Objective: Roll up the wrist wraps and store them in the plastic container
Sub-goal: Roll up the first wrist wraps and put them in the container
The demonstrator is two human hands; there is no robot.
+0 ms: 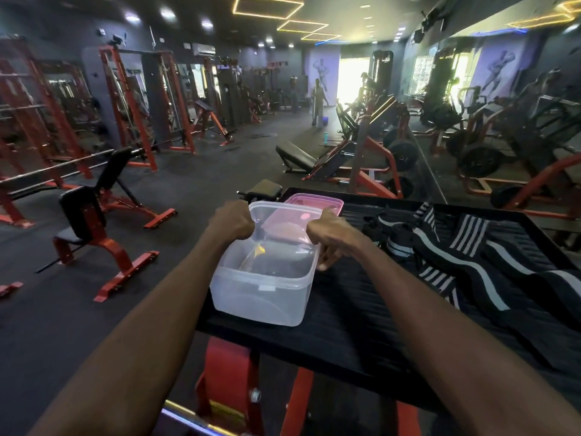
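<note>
A clear plastic container stands open and empty at the left end of a black ribbed platform. My left hand grips its far left rim. My right hand holds the right rim, fingers curled down over the side. A pink lid lies just behind the container. Black wrist wraps with white stripes lie unrolled in a heap on the right half of the platform, with one rolled bundle near my right hand.
The platform sits on a red machine frame. A red and black bench stands on the dark floor to the left. Leg press machines and a mirror wall lie ahead and right. A person stands far off.
</note>
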